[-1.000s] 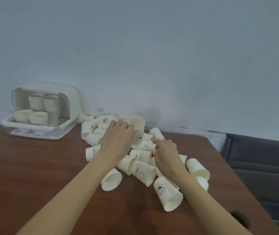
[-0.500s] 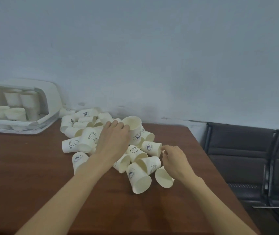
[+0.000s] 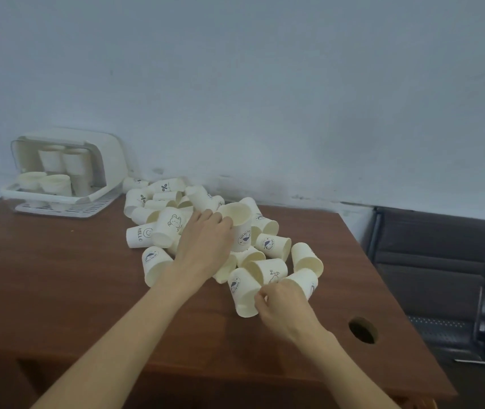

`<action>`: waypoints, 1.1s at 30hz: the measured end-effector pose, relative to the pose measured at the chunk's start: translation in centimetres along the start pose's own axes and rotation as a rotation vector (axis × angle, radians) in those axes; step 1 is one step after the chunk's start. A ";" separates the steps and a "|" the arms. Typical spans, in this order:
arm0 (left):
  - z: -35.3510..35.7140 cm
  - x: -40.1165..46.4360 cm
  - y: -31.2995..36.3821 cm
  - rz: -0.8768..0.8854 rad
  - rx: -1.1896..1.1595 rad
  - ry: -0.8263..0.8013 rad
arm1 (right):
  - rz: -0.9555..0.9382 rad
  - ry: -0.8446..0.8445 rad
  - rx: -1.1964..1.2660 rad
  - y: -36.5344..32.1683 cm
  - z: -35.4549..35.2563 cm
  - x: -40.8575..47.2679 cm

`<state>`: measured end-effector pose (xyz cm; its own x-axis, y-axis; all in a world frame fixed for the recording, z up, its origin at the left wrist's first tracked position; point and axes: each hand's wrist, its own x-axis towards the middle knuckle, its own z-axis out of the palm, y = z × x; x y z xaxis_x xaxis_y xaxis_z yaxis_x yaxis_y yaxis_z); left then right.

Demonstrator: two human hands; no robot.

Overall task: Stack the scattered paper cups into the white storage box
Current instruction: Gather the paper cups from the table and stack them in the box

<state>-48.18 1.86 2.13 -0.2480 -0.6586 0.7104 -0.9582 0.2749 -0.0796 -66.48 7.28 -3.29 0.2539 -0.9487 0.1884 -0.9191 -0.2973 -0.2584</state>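
The left hand (image 3: 206,246) grips an upright paper cup (image 3: 239,228) amid the scattered heap on the wooden table (image 3: 58,276), while the right hand (image 3: 284,311) pinches a toppled cup (image 3: 301,283).

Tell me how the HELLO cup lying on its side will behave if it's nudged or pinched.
The HELLO cup lies on its side and tapers, so a nudge would probably roll it in a curve, not straight. It looks like thin paper, likely very light and easily crushed near the open rim. The bear-print cup leans against it, so moving it may shift that neighbour.
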 end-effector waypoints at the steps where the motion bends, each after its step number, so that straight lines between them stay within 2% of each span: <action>1: -0.2 -0.2 -0.2 -0.003 0.003 0.005 | 0.028 -0.006 0.004 -0.7 0.4 -0.2; 4: -0.7 -0.6 -0.6 -0.021 0.007 -0.010 | 0.146 -0.015 0.114 -2.6 2.0 -0.4; 15: -2.4 -2.2 -1.9 -0.035 -0.028 -0.013 | 0.500 0.190 0.266 -6.6 4.6 -0.1; 20: -2.8 -2.9 -2.3 -0.046 -0.015 -0.030 | 0.434 0.206 0.126 -6.9 3.5 -0.9; 33: -5.1 -5.1 -5.6 -0.097 -0.007 -0.077 | 0.237 0.358 0.026 -10.3 0.0 0.9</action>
<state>-40.80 7.20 2.55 -0.1643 -0.7343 0.6587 -0.9773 0.2116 -0.0080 -56.82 9.47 -0.47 -0.0880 -0.8953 0.4366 -0.9305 -0.0825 -0.3569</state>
